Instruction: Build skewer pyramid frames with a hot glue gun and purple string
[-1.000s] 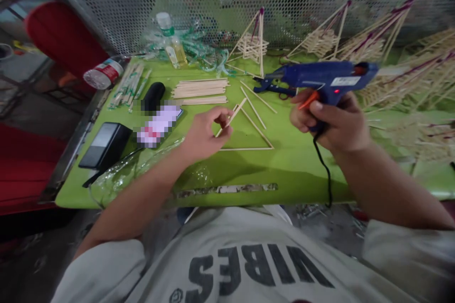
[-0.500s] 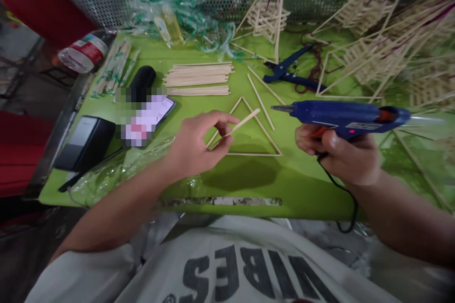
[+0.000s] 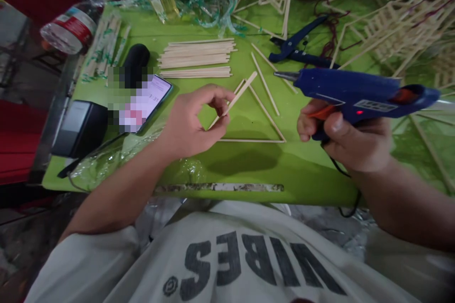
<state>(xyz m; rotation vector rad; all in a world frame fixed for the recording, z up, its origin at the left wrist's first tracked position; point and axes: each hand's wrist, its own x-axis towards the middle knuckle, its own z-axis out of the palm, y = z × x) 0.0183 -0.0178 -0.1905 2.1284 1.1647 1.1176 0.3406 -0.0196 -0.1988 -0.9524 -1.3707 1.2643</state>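
Observation:
My left hand point(image 3: 201, 120) pinches a thin flat wooden stick point(image 3: 242, 91) between thumb and fingers, its free end pointing up and right. Beneath it on the green table lies a triangle of joined sticks point(image 3: 266, 112), partly hidden by the hand. My right hand point(image 3: 350, 137) is wrapped round the handle of a blue glue gun point(image 3: 350, 92) with an orange trigger and a small red light. The nozzle points left, apart from the stick. Two loose sticks point(image 3: 265, 84) lie between the triangle and a blue cutter point(image 3: 298, 47).
Stacked sticks point(image 3: 197, 54) lie behind my left hand. Left of them are a phone point(image 3: 151, 102), a black cylinder point(image 3: 137, 61), a dark box point(image 3: 81, 128) and a plastic bottle point(image 3: 71, 28). Woven stick frames point(image 3: 401, 33) crowd the back right. A cord hangs below the glue gun.
My view has tipped down, so the table items sit higher in the picture. The held stick now points more steeply upward. Both hands keep their holds.

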